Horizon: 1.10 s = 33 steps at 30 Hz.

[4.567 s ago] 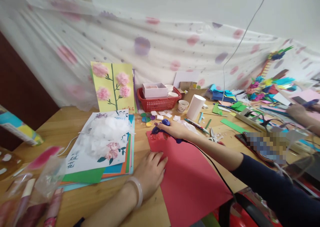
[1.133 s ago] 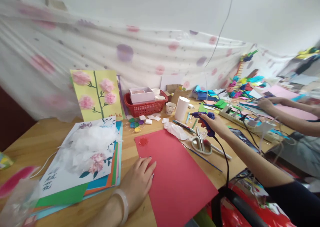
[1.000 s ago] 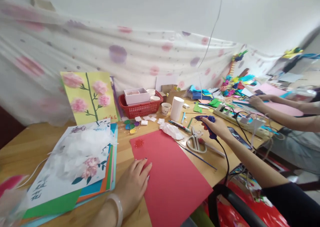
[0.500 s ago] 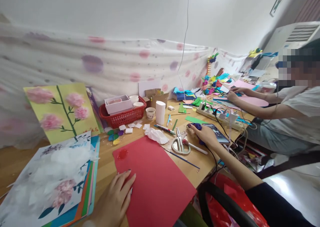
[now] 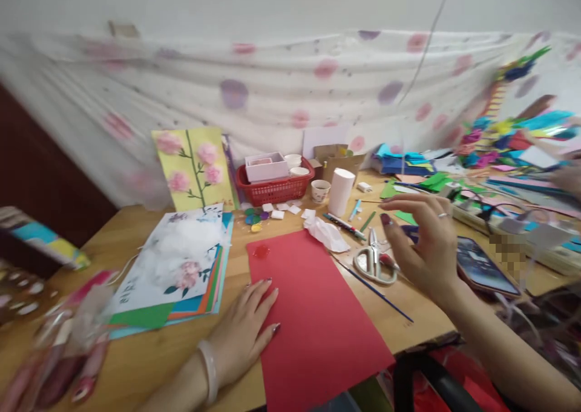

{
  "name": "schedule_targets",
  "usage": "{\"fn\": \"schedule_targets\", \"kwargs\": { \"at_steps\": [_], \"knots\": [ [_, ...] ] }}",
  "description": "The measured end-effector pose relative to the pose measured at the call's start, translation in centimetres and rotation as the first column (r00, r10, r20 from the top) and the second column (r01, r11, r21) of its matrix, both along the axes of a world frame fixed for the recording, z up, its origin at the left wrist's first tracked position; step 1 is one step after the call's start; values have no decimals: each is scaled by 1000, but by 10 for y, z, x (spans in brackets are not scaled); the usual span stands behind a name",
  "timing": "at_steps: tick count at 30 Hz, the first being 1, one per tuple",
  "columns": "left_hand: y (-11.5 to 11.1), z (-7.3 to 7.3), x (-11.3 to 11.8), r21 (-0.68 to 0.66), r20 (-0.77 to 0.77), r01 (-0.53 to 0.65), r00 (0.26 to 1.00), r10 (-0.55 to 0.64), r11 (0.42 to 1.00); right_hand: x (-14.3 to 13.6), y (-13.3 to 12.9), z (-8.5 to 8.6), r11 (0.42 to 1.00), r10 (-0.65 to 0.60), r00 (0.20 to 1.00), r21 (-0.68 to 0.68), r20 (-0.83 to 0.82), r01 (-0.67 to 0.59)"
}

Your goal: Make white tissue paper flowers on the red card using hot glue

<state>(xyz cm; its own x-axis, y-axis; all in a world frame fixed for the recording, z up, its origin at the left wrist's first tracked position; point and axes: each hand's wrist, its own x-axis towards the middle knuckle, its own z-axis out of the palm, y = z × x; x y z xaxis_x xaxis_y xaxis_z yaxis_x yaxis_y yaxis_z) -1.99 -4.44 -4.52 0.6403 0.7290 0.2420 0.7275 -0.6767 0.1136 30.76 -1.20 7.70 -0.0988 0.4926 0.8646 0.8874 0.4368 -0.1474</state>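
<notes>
My left hand (image 5: 247, 318) lies flat with spread fingers on the left edge of a red sheet of paper (image 5: 318, 315). A glossy red patch (image 5: 261, 253) shows at the sheet's upper left corner. Raised over the table's right side, my right hand (image 5: 422, 242) is bent at the fingers, thumb and forefinger apart, with nothing visible between them. Close by it are white-handled scissors (image 5: 374, 265) and a phone (image 5: 485, 265). A dark blue item (image 5: 411, 235) is partly hidden behind this hand. A thin blue brush (image 5: 376, 291) lies between paper and scissors.
A crumpled tissue (image 5: 327, 233) touches the sheet's top. Behind stand a white roll (image 5: 341, 192), a paper cup (image 5: 320, 191) and a red basket (image 5: 275, 191). Left lies a paper stack (image 5: 170, 294) with white fluff. A power strip (image 5: 521, 236) with cables runs along the right.
The view has swung left. My right hand has left the dark blue item by the phone and lifted, its fingers now apart. My left hand stays on the red paper.
</notes>
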Motion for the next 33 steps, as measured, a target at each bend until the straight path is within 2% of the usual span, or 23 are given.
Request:
{"fn": "schedule_targets", "kwargs": {
  "at_steps": [2, 5, 7, 9, 11, 13, 15, 18, 21, 28, 33],
  "knots": [
    [4, 16, -4, -25, 32, -11, 999, 12, 1000, -29, 12, 1, 983, 185, 983, -1, 8, -185],
    [28, 48, -27, 43, 170, -102, 981, 93, 994, -68, 31, -10, 908, 418, 908, -66, 44, -414],
    [50, 71, -50, 122, 287, -241, 937, 198, 963, -86, 41, -25, 860, 510, 853, -86, 109, -503],
    [73, 89, -70, 144, 379, -398, 868, 321, 906, -96, 48, -42, 825, 564, 798, -91, 212, -558],
    [91, 97, -81, 141, 359, -443, 856, 371, 885, -97, 53, -59, 799, 594, 750, -105, 290, -592],
    [106, 94, -83, 128, 221, -405, 901, 372, 905, -92, 57, -74, 776, 625, 713, -149, 319, -613],
    [117, 83, -79, 113, 59, -366, 930, 362, 924, -85, 60, -85, 761, 645, 687, -208, 335, -614],
    [130, 64, -74, 125, -50, -386, 918, 394, 914, -78, 62, -92, 760, 650, 682, -259, 334, -597],
    [140, 53, -75, 131, -51, -422, 901, 431, 897, -79, 60, -89, 746, 666, 683, -272, 302, -608],
    [146, 48, -78, 101, -37, -428, 900, 433, 898, -82, 54, -78, 726, 687, 686, -264, 238, -635],
    [147, 43, -78, 65, 80, -428, 903, 422, 902, -83, 51, -81, 708, 705, 670, -278, 231, -649]
  ]
}}
